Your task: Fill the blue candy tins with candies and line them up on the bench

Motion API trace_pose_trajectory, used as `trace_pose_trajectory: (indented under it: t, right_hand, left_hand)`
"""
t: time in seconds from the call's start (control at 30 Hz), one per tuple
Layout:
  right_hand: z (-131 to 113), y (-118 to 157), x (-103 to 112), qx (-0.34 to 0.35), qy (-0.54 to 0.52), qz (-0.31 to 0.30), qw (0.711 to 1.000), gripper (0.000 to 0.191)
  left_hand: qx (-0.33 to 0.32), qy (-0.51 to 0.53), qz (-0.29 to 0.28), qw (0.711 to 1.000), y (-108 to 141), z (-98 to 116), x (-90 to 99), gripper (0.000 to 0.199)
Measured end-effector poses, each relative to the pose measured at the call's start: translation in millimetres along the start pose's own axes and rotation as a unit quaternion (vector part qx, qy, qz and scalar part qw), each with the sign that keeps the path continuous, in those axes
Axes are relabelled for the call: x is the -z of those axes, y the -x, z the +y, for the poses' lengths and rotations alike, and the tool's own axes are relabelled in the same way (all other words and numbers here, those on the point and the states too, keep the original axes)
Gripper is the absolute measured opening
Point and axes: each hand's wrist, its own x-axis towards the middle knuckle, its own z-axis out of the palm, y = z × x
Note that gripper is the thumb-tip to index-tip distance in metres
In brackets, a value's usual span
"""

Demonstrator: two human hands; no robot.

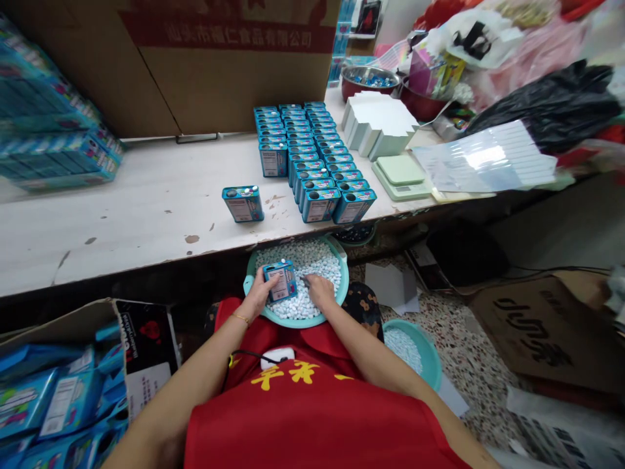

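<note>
My left hand [258, 294] is closed around a small blue tin [283, 281] with a printed label, held over the left part of a turquoise basin [344, 260]. White pellets [317, 251], which look like mints, fill the basin on my lap. At the basin's right side my right hand [319, 290] is closed, fingers down at the pellets. A small dark tip shows by its fingers, too small to name. On the table edge above stands a single blue tin [243, 203], apart from the rows of similar tins [319, 203].
A big cardboard box [234, 78] stands at the table's back. To the right lie white cartons [378, 120], a pale green scale [403, 176] and plastic sleeves [483, 159]. A box of blue tins [49, 397] sits low left; another basin [432, 355] is on the floor.
</note>
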Motion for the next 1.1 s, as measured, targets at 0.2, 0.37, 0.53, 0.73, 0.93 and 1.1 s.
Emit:
trace_pose_trajectory:
  t: [0.2, 0.37, 0.53, 0.73, 0.93, 1.1]
  right_hand:
    - [12, -9, -1, -0.012, -0.066, 0.022, 0.998, 0.033]
    - [34, 4, 38, 0.028, -0.114, 0.052, 0.992, 0.029]
    - [24, 21, 91, 0.093, -0.107, 0.067, 0.988, 0.027]
    - [-17, 36, 137, 0.147, 0.065, 0.021, 0.987, 0.030]
    - [-60, 49, 160, 0.157, 0.200, -0.001, 0.967, 0.030]
    - [-56, 53, 166, 0.170, 0.203, 0.018, 0.964, 0.029]
  left_hand:
    - [-0.077, -0.061, 0.002, 0.995, 16, 16, 13.8, 0.048]
    - [-0.191, -0.235, 0.052, 0.952, 30, 33, 37.3, 0.044]
    - [-0.213, -0.320, 0.037, 0.923, 29, 31, 24.3, 0.042]
    - [-0.223, -0.369, 0.019, 0.902, 27, 30, 2.3, 0.038]
    - [-0.235, -0.380, 0.013, 0.894, 26, 25, 2.5, 0.038]
    - [-0.233, -0.341, 0.027, 0.910, 25, 26, 6.1, 0.038]
